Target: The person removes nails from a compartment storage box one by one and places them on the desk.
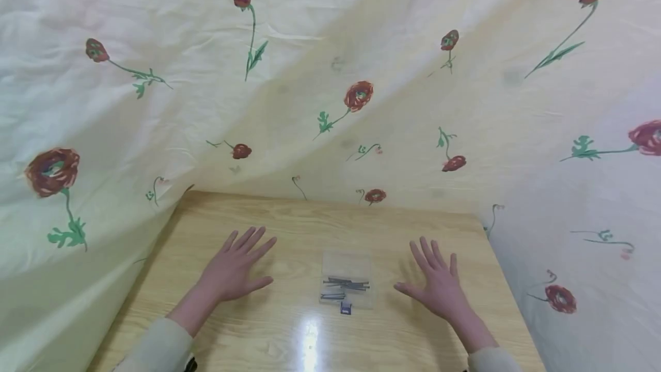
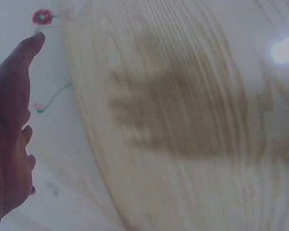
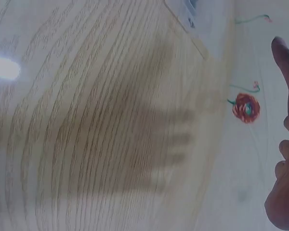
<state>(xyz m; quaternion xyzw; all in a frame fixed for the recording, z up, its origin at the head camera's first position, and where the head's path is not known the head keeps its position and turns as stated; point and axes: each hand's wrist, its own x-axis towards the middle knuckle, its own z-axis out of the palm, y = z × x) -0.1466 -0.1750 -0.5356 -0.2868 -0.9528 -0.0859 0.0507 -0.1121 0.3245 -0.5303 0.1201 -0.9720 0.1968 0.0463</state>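
Observation:
My left hand [image 1: 232, 268] is spread over the left part of the wooden table, fingers straight and holding nothing. On the other side, my right hand [image 1: 438, 286] is likewise spread, its thumb pointing toward the middle. Between the two hands lies a clear plastic case [image 1: 347, 263] with several metal nails [image 1: 346, 284] in it, in two groups. A small dark blue label [image 1: 346, 308] shows at the case's near edge. Both wrist views show a hand above its shadow on the wood, and a corner of the case [image 3: 202, 29] appears in the right wrist view.
The wooden table [image 1: 289, 223] has pale grain and a bright light reflection near its front. A cream cloth [image 1: 310, 113] printed with red flowers hangs behind the table and along both sides.

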